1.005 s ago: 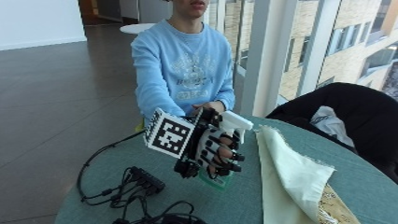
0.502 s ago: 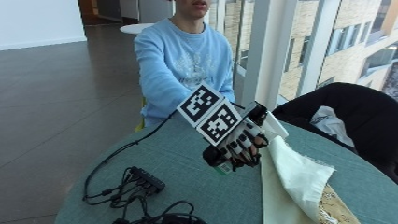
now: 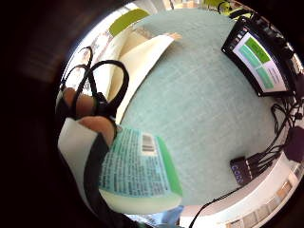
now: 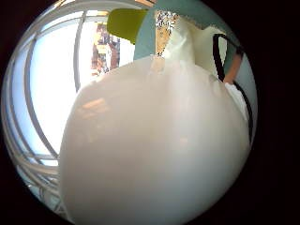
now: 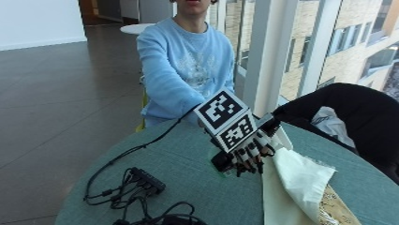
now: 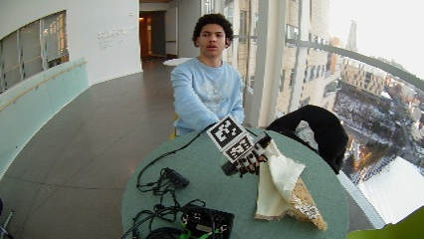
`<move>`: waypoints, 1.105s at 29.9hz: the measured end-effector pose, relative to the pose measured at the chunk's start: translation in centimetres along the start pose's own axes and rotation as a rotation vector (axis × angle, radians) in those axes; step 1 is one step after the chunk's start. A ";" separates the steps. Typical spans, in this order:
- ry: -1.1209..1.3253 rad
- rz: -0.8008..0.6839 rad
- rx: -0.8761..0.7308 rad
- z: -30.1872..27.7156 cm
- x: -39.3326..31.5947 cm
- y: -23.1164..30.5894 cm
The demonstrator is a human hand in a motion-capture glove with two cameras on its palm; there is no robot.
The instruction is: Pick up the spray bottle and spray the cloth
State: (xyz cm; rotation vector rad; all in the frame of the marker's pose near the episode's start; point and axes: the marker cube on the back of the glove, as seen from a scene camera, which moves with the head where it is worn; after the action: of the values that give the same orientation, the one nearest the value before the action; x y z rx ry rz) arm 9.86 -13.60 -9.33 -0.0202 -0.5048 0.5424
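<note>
My gloved right hand (image 5: 249, 152) is raised a little above the round teal table (image 5: 187, 187) and grips the spray bottle, which the hand mostly hides in the outside view. In the little finger side palm view my fingers curl round the bottle (image 3: 137, 166), showing its green and white label. The bottle's white body (image 4: 154, 150) fills the thumb side palm view. The cream cloth (image 5: 299, 180) lies folded on the table just beside the hand, towards the window, and it also shows past the bottle (image 3: 137, 61).
A black hub with cables (image 5: 146, 180) lies on the table's near left part. A screen device (image 6: 207, 221) sits at the front edge. A patterned mat (image 6: 301, 201) lies under the cloth. A dark jacket on a chair (image 5: 349, 117) stands beyond the table.
My hand has lifted the bottle off the table, tilted it and carried it closer to the cloth.
</note>
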 end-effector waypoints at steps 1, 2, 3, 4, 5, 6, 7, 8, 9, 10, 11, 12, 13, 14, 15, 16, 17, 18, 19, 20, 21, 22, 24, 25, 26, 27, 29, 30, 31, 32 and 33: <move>0.003 0.002 0.001 -0.1 0.0 0.0; 0.005 0.003 0.002 -0.1 0.0 0.0; 0.006 0.005 0.001 -0.2 0.0 0.0; 0.007 0.005 0.000 -0.3 0.1 0.0; 0.009 0.005 -0.001 -0.3 0.1 0.0; 0.012 0.005 -0.003 -0.3 0.1 0.0; 0.015 0.005 -0.004 -0.4 0.1 0.1; 0.018 0.005 -0.006 -0.4 0.1 0.1; 0.022 0.006 -0.009 -0.5 0.1 0.1; 0.025 0.007 -0.012 -0.5 0.2 0.2; 0.029 0.009 -0.014 -0.6 0.3 0.2; 0.031 0.010 -0.017 -0.7 0.3 0.2; 0.032 0.013 -0.019 -0.7 0.4 0.2; 0.032 0.015 -0.021 -0.7 0.4 0.2; 0.031 0.017 -0.022 -0.7 0.4 0.2; 0.032 0.019 -0.023 -0.7 0.5 0.3; 0.033 0.020 -0.024 -0.7 0.5 0.3; 0.035 0.020 -0.025 -0.6 0.5 0.3; 0.036 0.019 -0.026 -0.5 0.5 0.3; 0.037 0.019 -0.027 -0.5 0.5 0.3; 0.036 0.019 -0.028 -0.4 0.4 0.3; 0.034 0.020 -0.029 -0.3 0.4 0.3; 0.033 0.022 -0.030 -0.2 0.4 0.3; 0.034 0.024 -0.030 -0.2 0.3 0.3; 0.036 0.024 -0.031 -0.1 0.3 0.2; 0.037 0.025 -0.032 -0.1 0.3 0.2; 0.041 0.026 -0.034 0.0 0.2 0.2; 0.043 0.027 -0.036 0.0 0.2 0.2; 0.044 0.027 -0.037 0.0 0.2 0.2; 0.045 0.027 -0.037 0.0 0.2 0.2; 0.046 0.027 -0.037 0.0 0.2 0.2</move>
State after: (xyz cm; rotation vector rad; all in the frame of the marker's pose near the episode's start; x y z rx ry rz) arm 9.92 -13.31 -9.28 -0.0749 -0.4703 0.5573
